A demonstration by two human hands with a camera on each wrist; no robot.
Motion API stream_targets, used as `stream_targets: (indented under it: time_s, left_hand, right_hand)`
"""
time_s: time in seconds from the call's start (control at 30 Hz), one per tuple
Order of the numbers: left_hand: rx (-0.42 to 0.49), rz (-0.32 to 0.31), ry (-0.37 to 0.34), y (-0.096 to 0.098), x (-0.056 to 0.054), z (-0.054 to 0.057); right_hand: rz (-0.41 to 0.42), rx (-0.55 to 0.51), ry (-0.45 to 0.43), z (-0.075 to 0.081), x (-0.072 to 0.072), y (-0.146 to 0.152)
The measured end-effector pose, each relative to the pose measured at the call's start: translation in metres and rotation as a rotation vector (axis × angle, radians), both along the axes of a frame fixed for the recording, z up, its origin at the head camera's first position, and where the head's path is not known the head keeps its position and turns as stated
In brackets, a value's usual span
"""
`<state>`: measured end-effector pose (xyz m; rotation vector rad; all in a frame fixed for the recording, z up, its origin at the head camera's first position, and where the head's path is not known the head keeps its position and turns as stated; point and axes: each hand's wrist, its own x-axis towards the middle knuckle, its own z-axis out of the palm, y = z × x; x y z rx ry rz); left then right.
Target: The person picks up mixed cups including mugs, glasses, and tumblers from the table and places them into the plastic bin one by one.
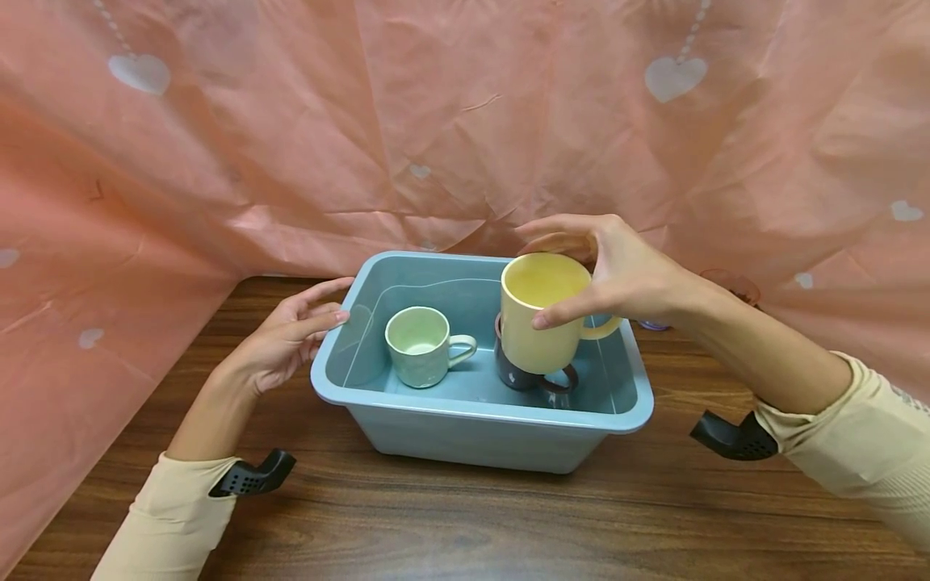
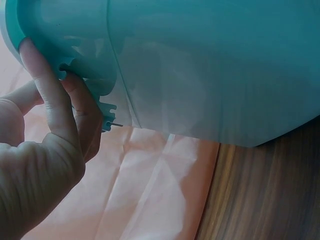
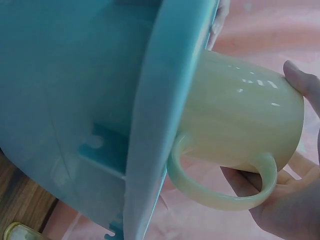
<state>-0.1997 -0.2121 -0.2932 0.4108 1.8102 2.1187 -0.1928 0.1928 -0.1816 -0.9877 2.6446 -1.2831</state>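
A pale yellow mug [image 1: 541, 335] is upright above the right part of a blue plastic tub [image 1: 465, 407]. My right hand [image 1: 625, 270] grips it near the top, thumb on the near side and fingers across the far side. Its handle [image 3: 225, 197] points right in the head view. Partly hidden beneath it, a dark mug [image 1: 516, 371] is inside the tub. A pale green mug [image 1: 420, 363] stands upright in the tub's left part, handle to the right. My left hand [image 1: 291, 331] holds the tub's left rim, with some fingers under the edge in the left wrist view.
The tub rests on a dark wood-grain table [image 1: 349, 516]. A pink cloth [image 1: 450, 121] with white hearts hangs behind and to the left. Behind my right forearm, a small purple-edged item [image 1: 654, 326] is mostly hidden.
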Motion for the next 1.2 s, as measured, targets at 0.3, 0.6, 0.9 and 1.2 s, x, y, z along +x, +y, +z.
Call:
stream_targets:
  time_s: [0.3, 0.6, 0.9, 1.2]
  left_hand:
    - [-0.002, -0.002, 0.002, 0.002, 0.001, 0.001]
    - [-0.01, -0.001, 0.002, 0.006, -0.001, 0.001]
    - [-0.004, -0.003, 0.003, 0.007, 0.0, 0.0]
    - [0.005, -0.007, -0.006, 0.006, -0.001, 0.0]
  right_hand:
    - [0.005, 0.042, 0.003, 0.002, -0.001, -0.005]
    - [0.051, 0.057, -0.01, -0.001, -0.002, -0.011]
    - [0.075, 0.088, 0.016, -0.002, -0.004, -0.016]
    - [0.073, 0.133, 0.014, 0.002, -0.003, -0.022]
